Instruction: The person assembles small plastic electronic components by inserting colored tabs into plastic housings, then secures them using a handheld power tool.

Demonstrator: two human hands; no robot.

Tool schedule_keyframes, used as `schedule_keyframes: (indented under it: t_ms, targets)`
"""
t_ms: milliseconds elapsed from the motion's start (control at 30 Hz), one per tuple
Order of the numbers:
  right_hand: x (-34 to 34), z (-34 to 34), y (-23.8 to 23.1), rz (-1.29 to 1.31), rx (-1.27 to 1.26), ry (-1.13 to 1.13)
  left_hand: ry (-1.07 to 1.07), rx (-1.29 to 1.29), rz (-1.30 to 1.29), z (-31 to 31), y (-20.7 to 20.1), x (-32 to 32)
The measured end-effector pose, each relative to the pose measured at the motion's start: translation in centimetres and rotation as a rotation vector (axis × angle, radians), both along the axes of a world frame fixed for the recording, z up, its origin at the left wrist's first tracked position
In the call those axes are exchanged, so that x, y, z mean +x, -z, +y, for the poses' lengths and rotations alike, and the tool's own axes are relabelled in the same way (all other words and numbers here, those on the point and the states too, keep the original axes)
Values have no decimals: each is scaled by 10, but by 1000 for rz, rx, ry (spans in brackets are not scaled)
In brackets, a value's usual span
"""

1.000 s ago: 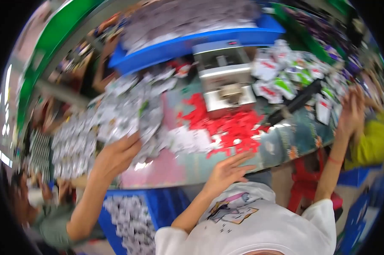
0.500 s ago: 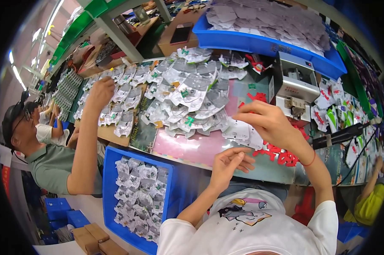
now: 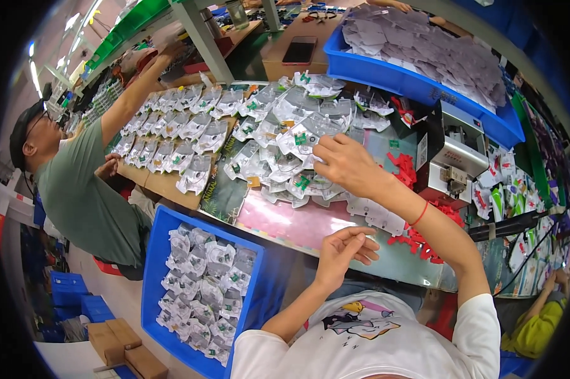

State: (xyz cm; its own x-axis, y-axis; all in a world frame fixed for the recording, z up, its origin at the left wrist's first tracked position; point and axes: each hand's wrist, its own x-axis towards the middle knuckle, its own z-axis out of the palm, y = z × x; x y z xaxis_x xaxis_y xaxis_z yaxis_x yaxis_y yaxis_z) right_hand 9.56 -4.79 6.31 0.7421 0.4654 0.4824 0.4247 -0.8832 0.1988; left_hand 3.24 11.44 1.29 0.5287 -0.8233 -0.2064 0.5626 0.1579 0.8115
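My right hand is over the right side of a heap of clear and white plastic casings. Its fingers are curled down; their tips and anything between them are hidden. Small green circuit boards show on several casings. Nearer to me, my left hand hovers above the table's front edge, palm turned inward, fingers loosely bent and apart with nothing visible in them. Between and beyond my hands lie flat white plastic pieces and a scatter of red plastic parts.
A boxy metal device stands right of the heap, near a black bar. Behind is a blue bin of thin pale pieces. A blue crate of casings stands front left. A co-worker reaches over rows of casings.
My right hand has moved left and curled in over the heap. My left hand stays nearly still. The co-worker's raised arm has stretched farther away, and my view has shifted slightly.
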Motion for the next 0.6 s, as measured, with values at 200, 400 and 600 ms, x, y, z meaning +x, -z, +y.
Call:
schedule_keyframes:
  t_ms: [200, 400, 600]
  targets:
    - [-12, -11, -10, -162, 79, -50, -25, -18, 10, 0, -2, 4]
    - [-79, -20, -31, -336, 138, -131, -141, -277, 131, -14, -21, 15]
    - [-155, -33, -30, -275, 136, -104, -35, -261, 90, -26, -26, -9]
